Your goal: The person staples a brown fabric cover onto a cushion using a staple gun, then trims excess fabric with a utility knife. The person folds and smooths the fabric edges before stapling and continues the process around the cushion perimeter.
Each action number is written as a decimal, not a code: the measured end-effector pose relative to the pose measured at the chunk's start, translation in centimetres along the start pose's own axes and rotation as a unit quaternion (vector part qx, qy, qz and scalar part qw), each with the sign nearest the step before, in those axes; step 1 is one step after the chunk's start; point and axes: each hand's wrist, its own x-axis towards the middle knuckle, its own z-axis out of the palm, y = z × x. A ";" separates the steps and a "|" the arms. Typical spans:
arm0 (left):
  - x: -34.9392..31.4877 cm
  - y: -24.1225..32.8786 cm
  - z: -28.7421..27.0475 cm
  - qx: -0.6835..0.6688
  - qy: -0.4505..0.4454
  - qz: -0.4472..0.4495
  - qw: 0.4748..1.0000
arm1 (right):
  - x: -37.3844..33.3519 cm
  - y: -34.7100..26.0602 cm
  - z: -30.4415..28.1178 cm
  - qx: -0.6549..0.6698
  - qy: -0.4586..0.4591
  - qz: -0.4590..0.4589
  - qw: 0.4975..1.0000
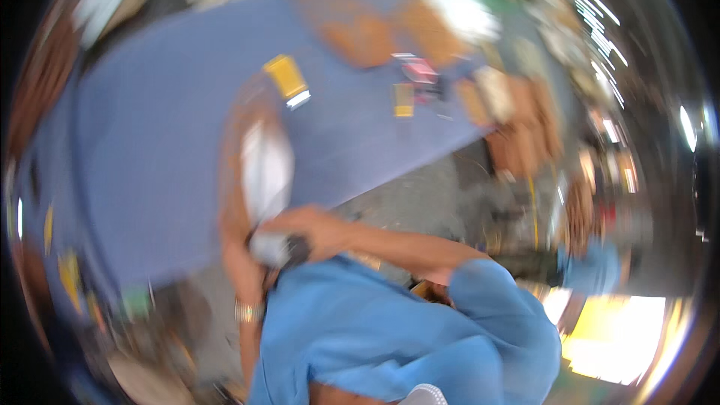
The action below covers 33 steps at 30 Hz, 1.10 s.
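Motion blur softens everything near my hands. My left hand [241, 259], with a metal-banded watch [249, 312] at its wrist, is closed around the lower end of a long brown and white piece [268, 169]. This piece stretches away over the blue table; its kind is too smeared to name. From the right, my right hand [311, 230] reaches across my body, fingers bent and closed beside my left hand. Just under it, between the hands, is a rounded grey and black thing [279, 250]. Beyond the long piece lies a yellow block-like thing [286, 78] with a white end.
The blue table [157, 150] spreads ahead and left. Toward its far right lie brown pieces [360, 39], a small yellow block [403, 100], a pink thing [420, 70] and brown stacks [525, 124]. Another person in blue [592, 266] is at the right.
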 end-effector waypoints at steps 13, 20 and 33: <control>2.2 -5.3 0.0 0.077 -0.089 0.130 0.985 | -0.5 -0.2 1.6 -0.022 0.041 0.121 0.992; 2.0 -6.2 -5.8 -0.185 -0.128 -0.021 0.974 | -0.2 1.5 1.4 0.000 0.062 0.064 0.996; -0.9 -7.5 -2.7 0.055 -0.052 0.123 0.989 | 1.6 -0.5 0.5 0.007 -0.005 0.045 0.999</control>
